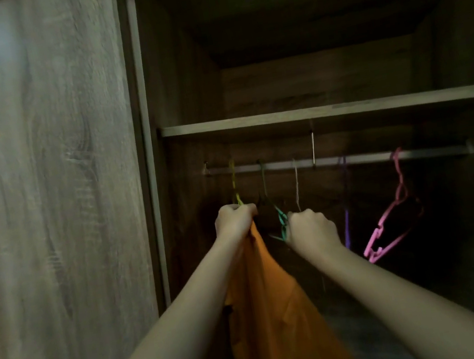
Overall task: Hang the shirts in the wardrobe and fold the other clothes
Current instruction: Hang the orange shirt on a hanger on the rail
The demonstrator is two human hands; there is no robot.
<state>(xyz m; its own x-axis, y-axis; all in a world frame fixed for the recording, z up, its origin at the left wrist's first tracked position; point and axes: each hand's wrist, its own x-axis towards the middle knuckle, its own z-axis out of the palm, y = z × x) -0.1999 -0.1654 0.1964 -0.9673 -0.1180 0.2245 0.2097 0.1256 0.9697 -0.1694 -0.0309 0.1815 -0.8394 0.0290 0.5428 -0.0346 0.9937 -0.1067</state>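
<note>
The orange shirt [276, 299], hanging below the fingers [245, 209], is gripped with the yellow hanger [235, 186] in the curled left hand [235, 222]. To their right, the green hanger [282, 223] is pinched by the right hand [312, 229]; it is best held aside while the shirt is settled.

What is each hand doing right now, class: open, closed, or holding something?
Left hand: closed, gripping the top of the orange shirt, just under the yellow hanger.
Right hand: closed, gripping the green hanger.

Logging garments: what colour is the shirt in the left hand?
The shirt is plain orange; the head view shows it best.
</note>
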